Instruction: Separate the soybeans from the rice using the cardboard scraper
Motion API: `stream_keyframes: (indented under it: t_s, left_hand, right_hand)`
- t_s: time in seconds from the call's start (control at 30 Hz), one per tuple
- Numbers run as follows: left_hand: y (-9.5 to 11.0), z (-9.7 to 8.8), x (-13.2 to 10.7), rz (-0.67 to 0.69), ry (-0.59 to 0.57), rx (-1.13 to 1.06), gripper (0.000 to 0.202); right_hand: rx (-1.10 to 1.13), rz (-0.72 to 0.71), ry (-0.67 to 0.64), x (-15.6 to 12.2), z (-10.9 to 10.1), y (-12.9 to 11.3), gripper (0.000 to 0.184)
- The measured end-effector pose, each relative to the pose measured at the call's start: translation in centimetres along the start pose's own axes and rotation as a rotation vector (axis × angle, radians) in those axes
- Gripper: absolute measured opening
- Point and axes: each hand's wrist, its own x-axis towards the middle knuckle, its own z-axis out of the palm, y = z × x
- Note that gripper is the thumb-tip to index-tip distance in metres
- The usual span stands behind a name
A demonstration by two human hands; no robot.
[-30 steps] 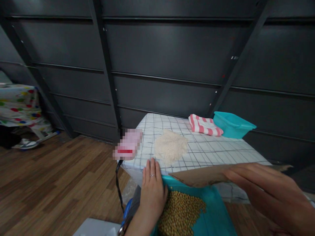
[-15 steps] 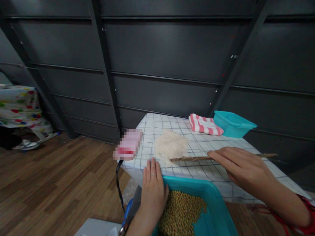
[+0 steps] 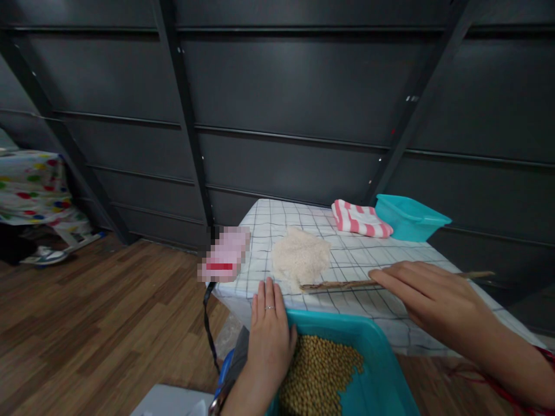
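Note:
My right hand is closed around a thin brown wooden stick, held level over the front of the table. Its left tip touches the near edge of a flat heap of pale, fine grains. My left hand lies with fingers stretched out at the table's front edge, across the rim of a teal basin; a ring is on one finger. Inside the basin are yellow-brown beans that look like soybeans, with its bottom bare on the right. The left forearm hides the basin's left side.
A checked cloth covers the table. At its back right lie a folded pink-and-white striped towel and a smaller teal tub. A pixelated pink object sits at the left corner, a dark strap hanging below. Dark panelled wall stands behind.
My right hand and the stick have shifted slightly to the right, and the stick's left tip has dropped a little. My left hand stays in place.

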Motion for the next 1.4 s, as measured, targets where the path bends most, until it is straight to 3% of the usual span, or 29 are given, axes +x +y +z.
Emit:
stream_keyframes:
  t_s: [0.27,0.47,0.67,0.9,1.03,1.23,1.4]
  left_hand:
    - [-0.2,-0.1,0.2,0.002,-0.010,0.004,0.060]
    - [-0.2,0.2,0.1,-0.006,0.004,-0.009,0.072]
    - [-0.2,0.1,0.1,0.010,0.003,0.006,0.062]
    - [-0.3,0.3,0.1,0.011,0.026,0.006,0.062]
    - [-0.3,0.4,0.1,0.003,0.027,0.004,0.061]
    - [-0.2,-0.2,0.3,0.020,0.005,0.017,0.059]
    - [-0.2,-0.7,0.5,0.036,-0.008,0.049,0.058]
  right_hand:
    - [0.058,0.012,-0.016,0.0,-2.3,-0.4,0.034]
    - [0.045,0.047,0.019,0.2,-1.7,-0.5,0.040]
    - [0.113,0.048,-0.042,-0.1,-2.1,-1.0,0.030]
    - [0.254,0.173,-0.114,-2.3,-2.6,-1.3,0.025]
    - [0.241,0.174,-0.077,-2.9,-2.8,-1.2,0.027]
    - [0.257,0.156,-0.019,-0.7,-1.5,-2.1,0.028]
    - [0.028,0.010,0.033,1.1,1.2,-2.9,0.031]
